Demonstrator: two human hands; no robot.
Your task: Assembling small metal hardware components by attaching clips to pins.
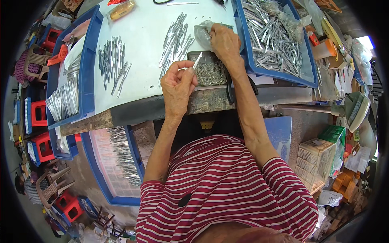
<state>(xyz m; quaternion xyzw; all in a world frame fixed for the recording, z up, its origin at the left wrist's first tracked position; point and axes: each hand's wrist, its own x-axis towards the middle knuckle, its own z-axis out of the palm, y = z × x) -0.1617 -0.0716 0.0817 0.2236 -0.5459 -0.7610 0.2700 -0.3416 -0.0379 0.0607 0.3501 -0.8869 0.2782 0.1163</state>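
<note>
Between the thumb and fingers of my left hand (pixel 178 86) a slim, pale metal strip (pixel 197 60) is pinched, its tip pointing up and away. My right hand (pixel 225 43) is at a crumpled clear plastic bag (pixel 203 35), fingers curled down; the fingertips are hidden, so what they grip cannot be told. Just below the bag, a small dark tray (pixel 189 59) holds many tiny metal parts (pixel 210 72). Left of it, a loose pile of slim metal strips (pixel 175 42) lies on the white table sheet (pixel 142 60).
More strips (pixel 112 60) lie farther left. Blue bins (pixel 90 69) of strips stand at the table's left, and another blue bin (pixel 279 77), heaped full, at the right. A yellow-handled tool (pixel 122 10) lies at the back. Below left is a further blue bin (pixel 121 200).
</note>
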